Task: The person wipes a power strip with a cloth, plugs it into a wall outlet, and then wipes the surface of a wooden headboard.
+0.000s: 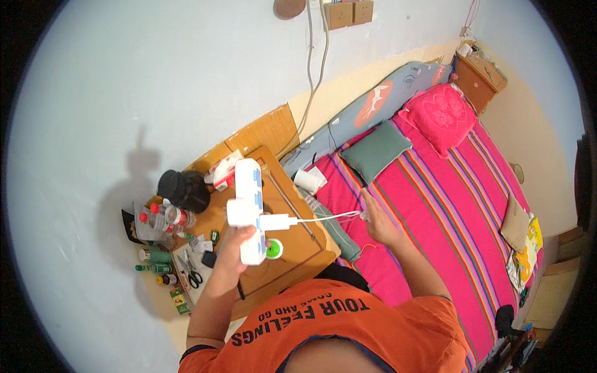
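Note:
My left hand (237, 249) grips a white power strip (249, 205) by its lower end, above the bedside cabinet. A white charger plug (275, 222) sticks out of the strip's right side. On the strip's other side sits a bulky white adapter (237, 212). From the charger a white cable (326, 217) runs across to my right hand (383, 227), which holds it near a small loop, above the bed's edge. The fingers point up, and the grip itself is partly hidden. Behind the strip's lower part stands a green-and-white round container (274, 249).
The wooden cabinet (298, 261) carries plastic bottles (163, 218), a black cap (184, 189), scissors (191, 272) and a tissue pack (225, 175). A toilet roll (305, 181) lies by the striped pink bed (433, 200). Cables (317, 84) hang from wall sockets (347, 15).

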